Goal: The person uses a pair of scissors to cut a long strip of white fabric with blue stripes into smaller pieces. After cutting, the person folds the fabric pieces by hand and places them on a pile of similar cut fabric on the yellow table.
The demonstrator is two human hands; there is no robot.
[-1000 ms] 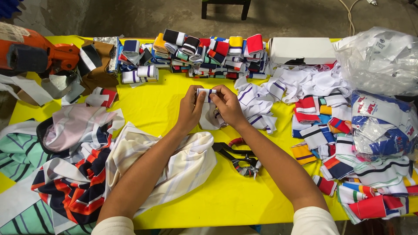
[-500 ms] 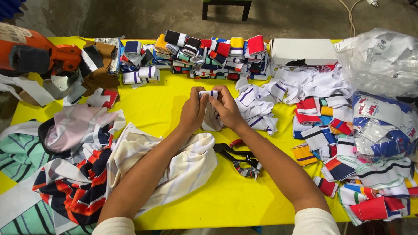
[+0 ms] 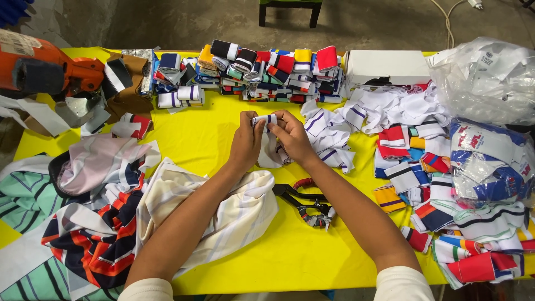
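My left hand (image 3: 246, 142) and my right hand (image 3: 291, 135) meet over the middle of the yellow table (image 3: 212, 139). Together they pinch a small rolled white knit band with a dark stripe (image 3: 263, 119); its loose end hangs down between my wrists. A heap of unrolled white striped bands (image 3: 334, 131) lies just right of my right hand. Black scissors with a wrapped handle (image 3: 304, 199) lie on the table under my right forearm.
Rows of rolled coloured bands (image 3: 262, 69) line the far edge, next to a white box (image 3: 387, 67). Plastic bags (image 3: 485, 78) and piles of coloured striped bands (image 3: 446, 195) fill the right side. Striped garments (image 3: 111, 212) cover the left; an orange machine (image 3: 44, 69) sits far left.
Both hands stay together on the white band, with only slight finger movement as they work the roll. Nothing else on the table has moved.
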